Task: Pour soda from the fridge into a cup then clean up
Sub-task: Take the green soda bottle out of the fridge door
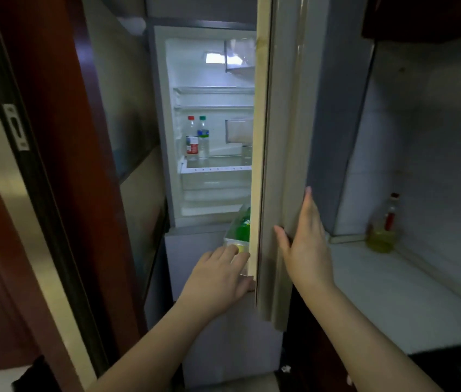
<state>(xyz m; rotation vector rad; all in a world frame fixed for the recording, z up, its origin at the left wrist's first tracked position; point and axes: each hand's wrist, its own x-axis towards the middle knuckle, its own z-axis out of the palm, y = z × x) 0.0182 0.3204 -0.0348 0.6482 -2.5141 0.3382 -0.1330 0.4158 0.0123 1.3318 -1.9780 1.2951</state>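
The fingers (310, 206) of the right hand (305, 244) lie straight and flat against the outer face of the fridge door (283, 154), thumb at its edge, seemingly to keep it open. The left hand (218, 275) reaches in at the door's inner side, its fingers loosely bent and touching the low door bin (233, 240); whether they grip anything I cannot tell. A green soda bottle (243, 226) leans in that bin. Two capped bottles (196, 138) stand on a shelf inside, and an oil bottle (383, 227) stands on the surface (410, 292) at right.

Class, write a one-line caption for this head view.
Right hand holds fridge door open; left hand reaches toward green bottle.
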